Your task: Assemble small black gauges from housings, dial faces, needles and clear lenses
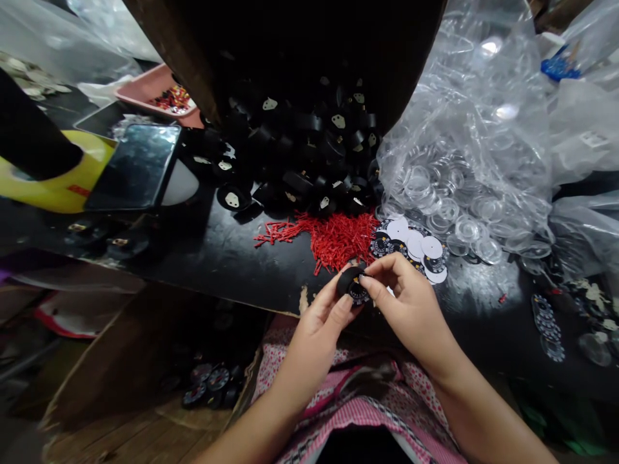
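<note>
A small round black part with a printed dial (pixel 358 293) is held over the table's front edge. My left hand (pixel 322 319) is closed round its left side, thumb on the near rim. The fingers of my right hand (pixel 403 296) pinch at the dial's right side; whether they hold anything small there is hidden. Just beyond the hands lies a heap of red pointers (pixel 341 238). To its right is a pile of round dial cards (pixel 416 245), some white side up. Many black round housings (pixel 300 183) are heaped behind the red pointers.
Clear round covers (pixel 467 225) spill from a plastic bag (pixel 474 122) on the right. A phone (pixel 135 164) leans by a yellow roll (pixel 48 187) at left, near a pink tray (pixel 145 93). Below the table, a cardboard box (pixel 97 361) stands near finished-looking dials (pixel 213 380).
</note>
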Available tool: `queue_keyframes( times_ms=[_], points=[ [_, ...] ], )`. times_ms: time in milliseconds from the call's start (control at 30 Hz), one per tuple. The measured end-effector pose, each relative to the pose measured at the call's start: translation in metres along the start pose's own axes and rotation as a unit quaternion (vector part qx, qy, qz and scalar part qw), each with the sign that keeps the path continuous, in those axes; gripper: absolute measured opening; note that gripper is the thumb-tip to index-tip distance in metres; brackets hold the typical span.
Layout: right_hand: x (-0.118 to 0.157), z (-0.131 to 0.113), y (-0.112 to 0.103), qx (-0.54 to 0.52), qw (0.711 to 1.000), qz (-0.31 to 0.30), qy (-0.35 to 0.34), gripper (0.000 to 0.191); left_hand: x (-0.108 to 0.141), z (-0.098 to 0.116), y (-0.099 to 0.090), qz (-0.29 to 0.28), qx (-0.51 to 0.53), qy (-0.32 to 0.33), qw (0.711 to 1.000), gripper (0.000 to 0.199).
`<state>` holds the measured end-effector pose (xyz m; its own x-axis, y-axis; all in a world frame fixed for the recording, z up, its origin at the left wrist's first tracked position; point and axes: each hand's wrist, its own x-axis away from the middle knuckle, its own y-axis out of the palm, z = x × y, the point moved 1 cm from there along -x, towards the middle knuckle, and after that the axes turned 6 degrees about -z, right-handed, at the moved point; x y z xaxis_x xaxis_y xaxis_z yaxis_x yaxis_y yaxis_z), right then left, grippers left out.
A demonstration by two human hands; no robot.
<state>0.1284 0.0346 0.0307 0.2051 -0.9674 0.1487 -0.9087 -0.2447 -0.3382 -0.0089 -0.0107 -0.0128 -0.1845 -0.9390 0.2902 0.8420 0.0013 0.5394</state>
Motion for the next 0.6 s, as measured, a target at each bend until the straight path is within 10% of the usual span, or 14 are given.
queue_keyframes(
  times_ms=[467,600],
  points=[
    [0.018,0.01,-0.017,0.111,0.984,-0.13,-0.056,0.024,0.013,-0.008,-0.016,0.018,-0.254,0.051,0.966,0.028],
    [-0.008,0.013,-0.026,0.331,0.94,-0.079,-0.031,0.018,0.014,-0.002,-0.024,0.082,-0.174,0.029,0.981,0.032]
  ],
)
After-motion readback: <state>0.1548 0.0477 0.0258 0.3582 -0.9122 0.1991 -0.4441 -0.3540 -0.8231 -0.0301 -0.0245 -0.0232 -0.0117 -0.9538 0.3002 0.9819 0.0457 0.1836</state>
